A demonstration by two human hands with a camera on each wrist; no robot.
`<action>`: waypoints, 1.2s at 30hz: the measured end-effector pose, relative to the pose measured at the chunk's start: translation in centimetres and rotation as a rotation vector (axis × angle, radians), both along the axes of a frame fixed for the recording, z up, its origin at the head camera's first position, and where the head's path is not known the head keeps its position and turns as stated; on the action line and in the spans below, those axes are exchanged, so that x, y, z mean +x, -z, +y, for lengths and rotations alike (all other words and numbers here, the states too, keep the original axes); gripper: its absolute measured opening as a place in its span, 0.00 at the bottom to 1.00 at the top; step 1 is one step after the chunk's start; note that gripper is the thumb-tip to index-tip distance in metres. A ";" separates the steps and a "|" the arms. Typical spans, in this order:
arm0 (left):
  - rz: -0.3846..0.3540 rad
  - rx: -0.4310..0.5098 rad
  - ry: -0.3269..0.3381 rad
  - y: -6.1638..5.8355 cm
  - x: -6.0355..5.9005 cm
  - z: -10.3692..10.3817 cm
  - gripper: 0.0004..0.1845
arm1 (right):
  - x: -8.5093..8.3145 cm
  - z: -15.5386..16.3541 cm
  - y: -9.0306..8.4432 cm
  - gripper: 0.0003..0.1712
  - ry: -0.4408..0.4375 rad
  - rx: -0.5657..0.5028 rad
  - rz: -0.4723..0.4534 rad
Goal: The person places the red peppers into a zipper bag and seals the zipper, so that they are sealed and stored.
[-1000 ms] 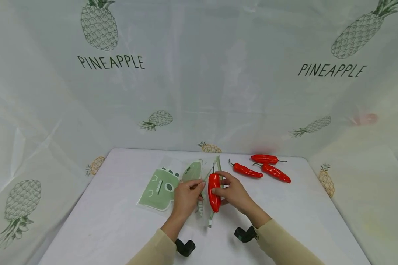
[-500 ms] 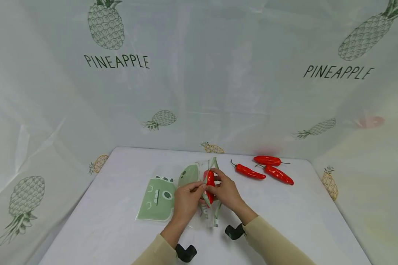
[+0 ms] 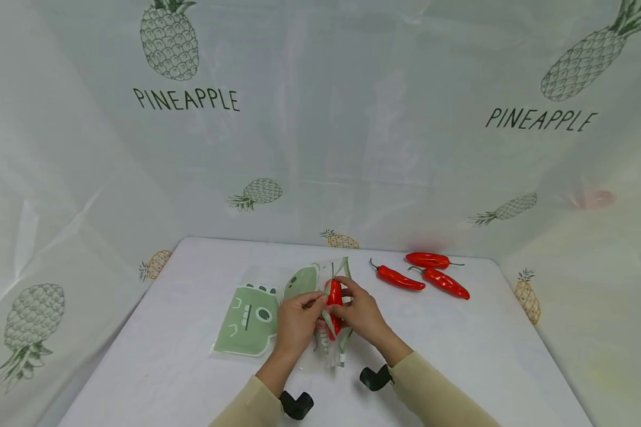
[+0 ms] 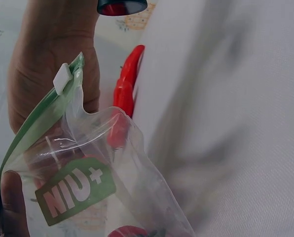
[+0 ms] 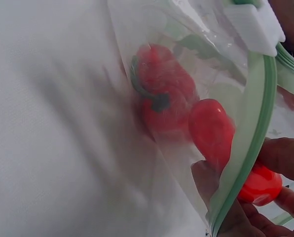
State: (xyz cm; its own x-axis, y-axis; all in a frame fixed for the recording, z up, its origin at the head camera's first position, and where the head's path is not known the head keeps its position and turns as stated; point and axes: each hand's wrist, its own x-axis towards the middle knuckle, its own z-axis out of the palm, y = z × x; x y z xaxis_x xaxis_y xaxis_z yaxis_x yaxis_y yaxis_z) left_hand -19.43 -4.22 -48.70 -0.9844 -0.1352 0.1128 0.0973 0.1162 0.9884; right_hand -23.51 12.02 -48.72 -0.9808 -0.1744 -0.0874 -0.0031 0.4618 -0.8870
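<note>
In the head view my left hand (image 3: 296, 325) pinches one edge of the mouth of a clear zip bag (image 3: 301, 281) with green print. My right hand (image 3: 364, 314) grips a red chili pepper (image 3: 334, 296) at that mouth, stem away from me. The right wrist view has one end of this pepper inside the bag, past the green zip strip (image 5: 263, 113), beside my right fingers (image 5: 282, 155). A red pepper with a green stem (image 5: 164, 94) lies deeper in the bag. A white slider (image 4: 62, 79) sits on the strip, near the "NIU+" label (image 4: 77, 190).
Several more red peppers (image 3: 400, 277) lie at the back right of the white table (image 3: 459, 367). A flat bag with a green monster face (image 3: 248, 320) lies left of my left hand. Curtains with pineapple prints (image 3: 262, 191) hang behind and at the sides.
My right hand has brought the pepper leftward from over the bag to its mouth, where the near strip now partly covers it. The left hand keeps its pinch on the bag's edge.
</note>
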 end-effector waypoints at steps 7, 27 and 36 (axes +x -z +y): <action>-0.001 -0.028 0.007 0.1 0.0 -0.2 0.11 | 0.1 0.2 0.2 0.41 -0.006 0.019 0.003; -0.008 0.019 -0.014 -0.1 -0.3 -0.6 0.12 | 0.6 1.0 0.2 0.36 -0.019 0.000 0.055; -0.022 0.000 -0.017 -0.1 -0.1 -0.5 0.12 | 0.6 2.1 0.1 0.33 0.008 -0.060 0.099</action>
